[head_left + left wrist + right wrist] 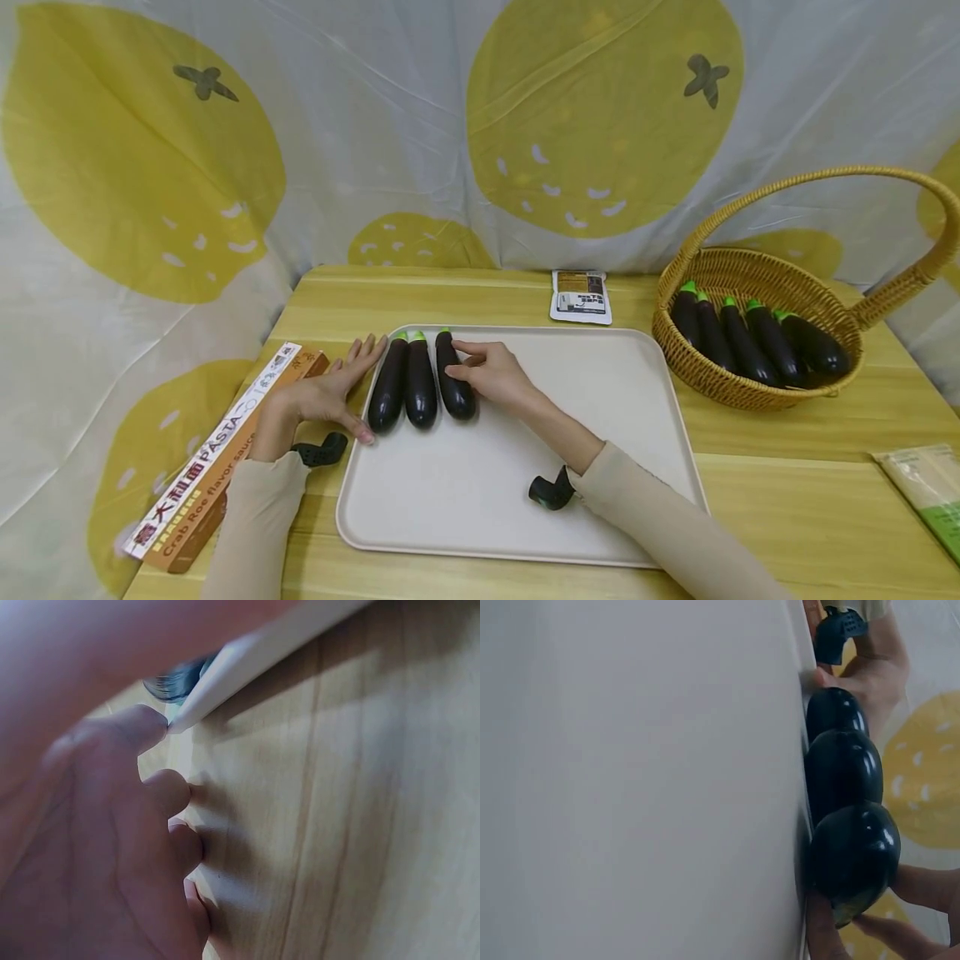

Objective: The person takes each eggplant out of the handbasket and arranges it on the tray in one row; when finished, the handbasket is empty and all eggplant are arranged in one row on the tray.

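Observation:
Three dark purple eggplants with green caps lie side by side at the left end of a white tray [480, 508]. The leftmost eggplant [387, 392] lies close to the middle eggplant [422, 392]; a narrow gap separates them from the right eggplant [455, 398]. My right hand [498, 379] holds this right one near its cap, thumb and fingers around it in the right wrist view. Fingers spread, my left hand [326, 396] rests at the tray's left rim, its thumb over the edge. In the left wrist view, its fingertips [169, 791] reach the wooden table.
A wicker basket [757, 396] with a tall handle holds several more eggplants at the back right. Left of the tray lies a long pasta box [217, 467]. A small packet [581, 297] lies behind the tray, and a green-and-clear bag [926, 483] at the right edge.

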